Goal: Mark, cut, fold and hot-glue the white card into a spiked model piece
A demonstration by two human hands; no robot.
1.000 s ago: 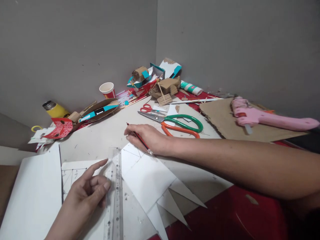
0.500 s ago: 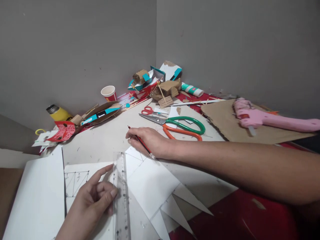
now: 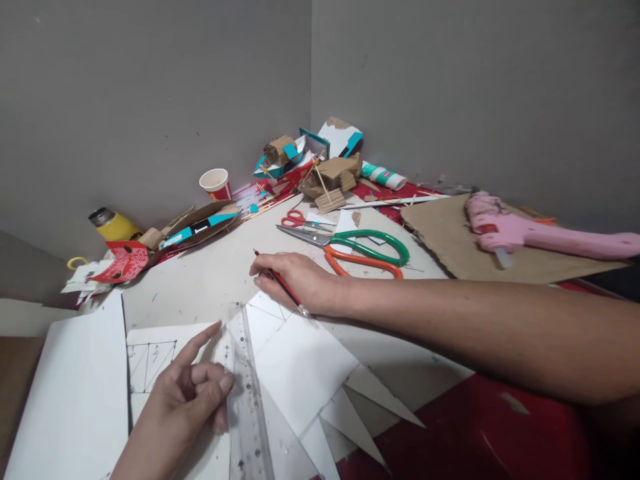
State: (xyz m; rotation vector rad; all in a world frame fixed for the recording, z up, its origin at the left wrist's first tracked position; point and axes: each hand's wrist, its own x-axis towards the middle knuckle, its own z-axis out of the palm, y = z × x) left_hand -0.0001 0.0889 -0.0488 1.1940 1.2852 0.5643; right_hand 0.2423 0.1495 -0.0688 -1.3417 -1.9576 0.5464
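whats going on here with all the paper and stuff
A person is at a cluttered craft table. Their left hand steadies a clear ruler against a white cut card sheet, while the right hand holds a red pencil at the sheet's top corner. Green and orange scissors and a pink glue gun lie beyond.

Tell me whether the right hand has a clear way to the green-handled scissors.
Probably yes. The right hand rests on the white card just short of the scissors, with only bare table between them. But its fingers already pinch a pencil, which would hamper a grasp.
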